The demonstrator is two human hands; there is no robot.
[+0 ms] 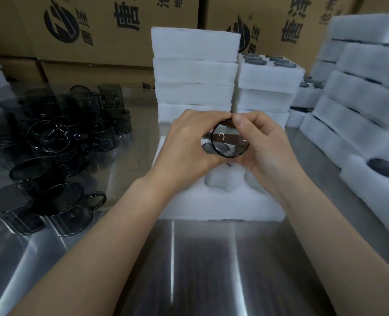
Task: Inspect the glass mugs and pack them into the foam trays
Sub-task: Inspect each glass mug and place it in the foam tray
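Observation:
Both hands hold one smoky glass mug (229, 142) on its side, its round mouth turned toward me, above a white foam tray (211, 201) with round pockets. My left hand (189, 144) grips the mug from the left. From the right, my right hand (259, 142) grips it, thumb on the top of the rim. Two of the tray's near pockets show below the hands; the far ones are hidden behind them. A pile of dark glass mugs (52, 142) lies on the steel table at the left.
A stack of foam trays (194, 71) rises just behind my hands, with a lower stack (268, 87) of packed trays to its right. More packed foam trays (360, 106) crowd the right side. Cardboard boxes (111, 28) line the back. Bare steel table (200, 270) lies near me.

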